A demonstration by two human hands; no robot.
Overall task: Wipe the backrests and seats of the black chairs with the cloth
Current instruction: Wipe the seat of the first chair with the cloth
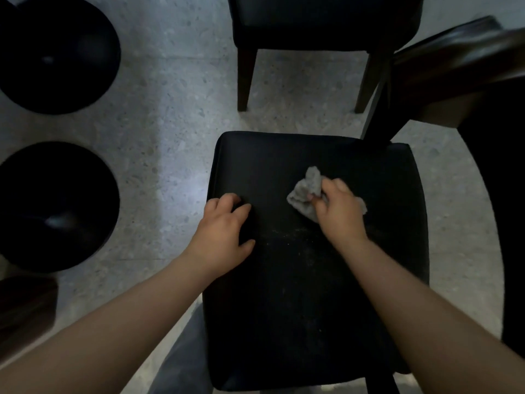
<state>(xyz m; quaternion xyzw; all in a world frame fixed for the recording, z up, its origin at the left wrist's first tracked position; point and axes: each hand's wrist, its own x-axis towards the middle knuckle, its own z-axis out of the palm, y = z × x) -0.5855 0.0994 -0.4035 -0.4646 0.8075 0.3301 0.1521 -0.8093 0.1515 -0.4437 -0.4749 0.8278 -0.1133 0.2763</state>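
The right hand (339, 211) is gripping a crumpled grey cloth (305, 189) on the near black padded chair seat (298, 294). The left hand (224, 226), fingers loosely bent, is resting beside it. A second black chair (324, 21) is standing beyond, and two round black stools (56, 52) are sitting to the left.

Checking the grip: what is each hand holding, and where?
The right hand grips the grey cloth around its bunched middle. The left hand holds nothing, resting on the seat.

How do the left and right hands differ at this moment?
The right hand grips the bunched grey cloth; the left hand holds nothing. The left hand sits by the seat's left edge, the right hand nearer its middle. Both are down on the same black seat.
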